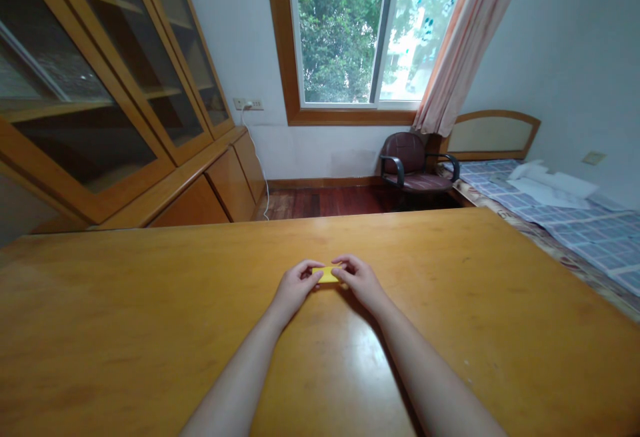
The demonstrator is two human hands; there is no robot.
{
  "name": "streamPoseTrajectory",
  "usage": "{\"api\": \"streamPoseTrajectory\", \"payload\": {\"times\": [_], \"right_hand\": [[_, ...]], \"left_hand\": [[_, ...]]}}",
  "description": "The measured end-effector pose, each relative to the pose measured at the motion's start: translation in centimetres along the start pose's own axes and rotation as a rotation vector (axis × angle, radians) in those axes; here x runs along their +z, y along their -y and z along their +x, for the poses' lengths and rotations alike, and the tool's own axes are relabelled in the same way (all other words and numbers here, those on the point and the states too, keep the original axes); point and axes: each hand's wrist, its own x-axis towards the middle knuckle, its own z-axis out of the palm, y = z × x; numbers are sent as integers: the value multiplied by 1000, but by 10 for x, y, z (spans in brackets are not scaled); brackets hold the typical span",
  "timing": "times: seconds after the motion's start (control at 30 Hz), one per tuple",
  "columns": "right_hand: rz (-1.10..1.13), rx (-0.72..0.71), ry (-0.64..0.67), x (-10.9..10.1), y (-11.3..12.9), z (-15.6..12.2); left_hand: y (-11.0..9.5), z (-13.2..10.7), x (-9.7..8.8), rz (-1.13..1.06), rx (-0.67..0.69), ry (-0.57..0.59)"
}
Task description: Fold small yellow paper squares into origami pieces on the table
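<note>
A small yellow folded piece of paper lies on the wooden table, near its middle. My left hand pinches the paper's left end with curled fingers. My right hand pinches its right end the same way. Both hands rest on the tabletop, with the paper mostly covered between the fingertips. Both forearms reach in from the bottom edge of the view.
A glass-door wooden cabinet stands along the left wall. Beyond the table are a dark red armchair under the window and a bed with a folded white cloth at the right.
</note>
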Motion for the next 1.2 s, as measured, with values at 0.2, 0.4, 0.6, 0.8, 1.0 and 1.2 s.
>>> {"api": "streamPoseTrajectory", "payload": {"times": [0.2,0.4,0.6,0.8,1.0,1.2], "right_hand": [[5,-21,-11,0,-2,1],[-1,-29,-14,1,0,1],[2,-22,-16,0,0,1],[4,-37,-21,0,0,1],[6,-27,-32,1,4,-1],[-12,-16,-35,1,4,-2]], "left_hand": [[0,1,0,6,-2,0],[0,0,0,-5,4,-8],[3,1,0,1,27,-12],[7,2,1,-27,15,-13],[3,1,1,-18,14,-32],[2,1,0,34,36,-33]]}}
